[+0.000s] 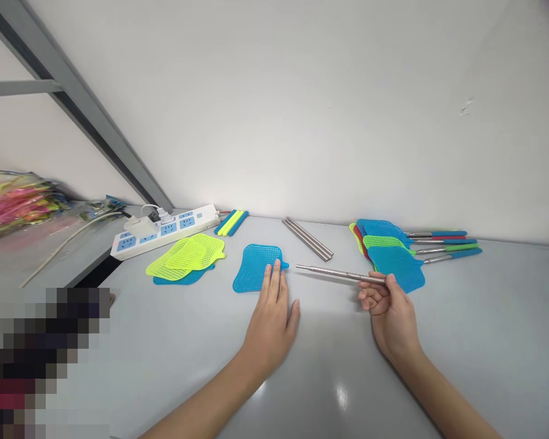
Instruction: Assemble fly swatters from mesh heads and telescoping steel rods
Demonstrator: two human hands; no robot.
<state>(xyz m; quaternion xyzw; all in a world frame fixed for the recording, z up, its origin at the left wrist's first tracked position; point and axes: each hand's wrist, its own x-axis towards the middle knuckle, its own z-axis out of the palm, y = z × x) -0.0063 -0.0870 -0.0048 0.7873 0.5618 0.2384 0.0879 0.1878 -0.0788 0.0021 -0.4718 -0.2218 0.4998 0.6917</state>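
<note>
A blue fly swatter head (251, 267) lies flat on the grey table, its short socket pointing right. My left hand (271, 317) rests on it, fingers stretched out over its right part near the socket. My right hand (393, 311) grips a silver metal rod (333, 273) by its right end. The rod's thinner tip points left at the socket, with a small gap between them. Beyond the rod, several bare metal rods (307, 239) lie side by side. To the left is a pile of yellow-green swatter heads (196, 253) with a blue one underneath.
Assembled fly swatters (396, 265) with coloured grips are stacked at the right. Blue and yellow grip sleeves (231, 223) lie at the back beside a white power strip (169, 228). Plastic-bagged colourful items (22, 204) sit at far left; a wall closes off the back.
</note>
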